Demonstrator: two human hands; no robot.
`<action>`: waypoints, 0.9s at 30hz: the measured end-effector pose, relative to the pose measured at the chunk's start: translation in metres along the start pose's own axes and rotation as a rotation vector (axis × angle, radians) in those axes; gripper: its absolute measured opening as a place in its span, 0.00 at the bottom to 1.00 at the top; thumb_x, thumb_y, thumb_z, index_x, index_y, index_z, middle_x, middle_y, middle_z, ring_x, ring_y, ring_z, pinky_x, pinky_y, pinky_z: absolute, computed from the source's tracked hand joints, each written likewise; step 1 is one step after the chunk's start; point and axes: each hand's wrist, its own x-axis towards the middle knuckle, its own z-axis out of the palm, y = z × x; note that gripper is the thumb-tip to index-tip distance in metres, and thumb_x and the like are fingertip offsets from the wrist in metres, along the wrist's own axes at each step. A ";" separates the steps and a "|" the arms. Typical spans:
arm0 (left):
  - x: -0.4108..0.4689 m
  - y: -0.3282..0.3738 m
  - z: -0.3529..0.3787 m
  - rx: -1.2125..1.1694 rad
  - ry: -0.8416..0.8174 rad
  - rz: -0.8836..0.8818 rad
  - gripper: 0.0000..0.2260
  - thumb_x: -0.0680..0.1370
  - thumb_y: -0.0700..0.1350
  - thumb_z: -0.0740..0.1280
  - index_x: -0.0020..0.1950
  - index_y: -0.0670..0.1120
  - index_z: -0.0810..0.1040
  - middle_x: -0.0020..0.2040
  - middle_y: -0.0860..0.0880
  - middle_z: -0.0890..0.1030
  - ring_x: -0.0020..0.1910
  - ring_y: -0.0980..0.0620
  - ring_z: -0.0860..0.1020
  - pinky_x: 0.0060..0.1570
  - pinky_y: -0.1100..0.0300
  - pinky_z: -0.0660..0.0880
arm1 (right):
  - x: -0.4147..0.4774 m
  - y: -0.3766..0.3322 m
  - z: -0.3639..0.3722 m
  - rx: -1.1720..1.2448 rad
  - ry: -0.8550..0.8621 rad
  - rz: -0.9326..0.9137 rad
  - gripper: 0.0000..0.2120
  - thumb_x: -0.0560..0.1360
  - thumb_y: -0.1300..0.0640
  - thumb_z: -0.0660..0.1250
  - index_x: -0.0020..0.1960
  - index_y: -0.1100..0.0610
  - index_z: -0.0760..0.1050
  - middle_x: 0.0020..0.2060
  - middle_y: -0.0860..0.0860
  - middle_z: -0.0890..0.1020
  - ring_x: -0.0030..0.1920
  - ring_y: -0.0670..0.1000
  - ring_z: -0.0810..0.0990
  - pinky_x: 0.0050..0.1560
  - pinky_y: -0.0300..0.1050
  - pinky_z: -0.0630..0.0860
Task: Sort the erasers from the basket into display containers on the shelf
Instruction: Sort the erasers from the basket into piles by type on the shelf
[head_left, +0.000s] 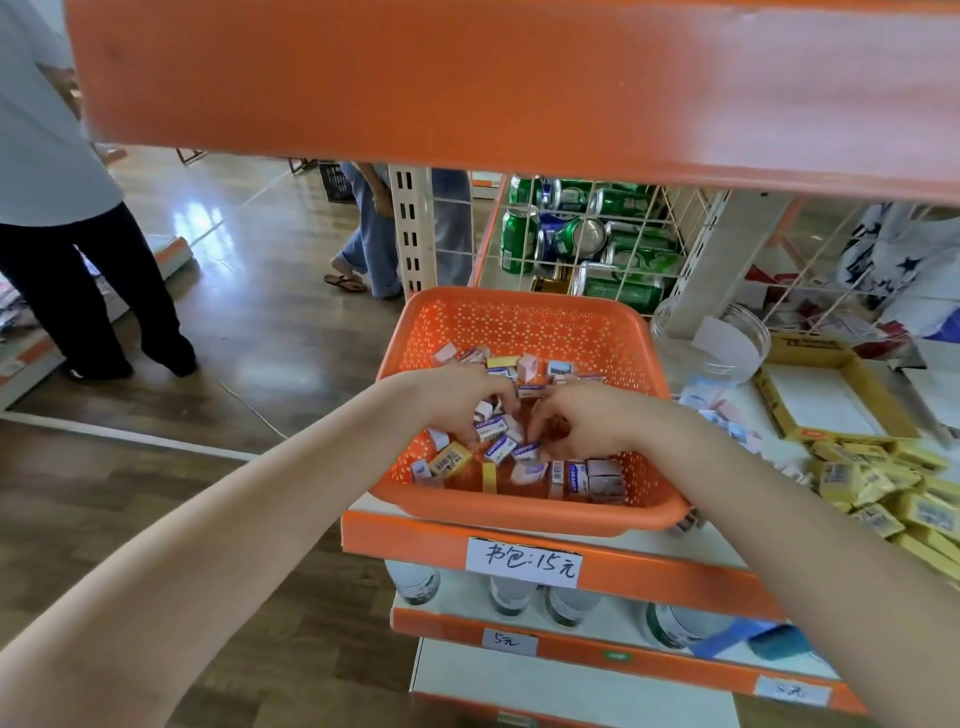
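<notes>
An orange perforated basket (524, 322) stands on the shelf edge, holding several small wrapped erasers (592, 478) in white, blue, pink and yellow. Both my hands reach into its middle. My left hand (457, 397) has its fingers curled down over a cluster of blue-labelled erasers (491, 428). My right hand (587, 421) pinches a blue-labelled eraser (527, 451) at its fingertips. A shallow yellow cardboard box (826, 400) lies empty to the right. A clear round container (722, 338) stands behind the box.
Yellow erasers (883, 488) are piled on the shelf at right, pale ones (722, 410) lie beside the basket. An orange shelf board (519, 88) hangs overhead. Green cans (587, 239) sit behind wire mesh. People stand on the floor at left.
</notes>
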 end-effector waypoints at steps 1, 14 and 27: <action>0.000 0.001 0.000 -0.016 0.015 0.003 0.25 0.71 0.40 0.73 0.65 0.53 0.69 0.62 0.48 0.72 0.57 0.48 0.72 0.56 0.52 0.72 | 0.000 0.000 0.000 -0.013 0.010 -0.006 0.12 0.73 0.51 0.69 0.57 0.47 0.78 0.54 0.45 0.77 0.50 0.45 0.72 0.50 0.38 0.67; -0.006 0.000 -0.010 -0.285 0.259 -0.093 0.16 0.76 0.39 0.67 0.64 0.47 0.73 0.51 0.50 0.81 0.46 0.55 0.79 0.45 0.61 0.76 | -0.007 -0.009 0.004 -0.025 0.014 -0.161 0.30 0.67 0.47 0.74 0.67 0.50 0.71 0.59 0.46 0.76 0.55 0.48 0.75 0.55 0.40 0.72; 0.007 0.002 -0.004 0.038 0.188 -0.057 0.21 0.74 0.43 0.69 0.67 0.50 0.71 0.57 0.47 0.73 0.54 0.49 0.71 0.50 0.57 0.71 | -0.009 -0.002 -0.010 0.238 0.589 0.153 0.12 0.74 0.61 0.63 0.53 0.50 0.79 0.43 0.46 0.80 0.38 0.43 0.76 0.40 0.39 0.74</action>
